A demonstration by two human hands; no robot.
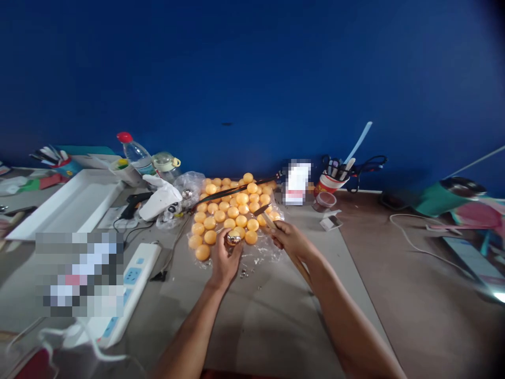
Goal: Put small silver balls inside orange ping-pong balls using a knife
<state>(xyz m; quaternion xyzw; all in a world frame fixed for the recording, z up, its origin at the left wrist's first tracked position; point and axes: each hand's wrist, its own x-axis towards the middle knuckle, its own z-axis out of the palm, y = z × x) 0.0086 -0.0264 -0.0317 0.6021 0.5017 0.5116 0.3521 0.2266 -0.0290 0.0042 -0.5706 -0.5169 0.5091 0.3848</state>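
Note:
A shiny metallic-looking ball sits between the thumb and fingers of my left hand, at the near edge of the many orange balls. My right hand is closed round a long wooden-handled tool with a dark pointed blade; it resembles a small knife or spatula. The blade points left over the orange balls, apart from the metallic ball. Clear plastic film lies under and around the balls. Several tiny shiny bits lie on the grey mat just right of my left hand.
A black strap crosses the balls. To the left are a white power strip, a white tray and a red-capped bottle. A red-and-white cup of tools stands at the back right. A phone lies far right.

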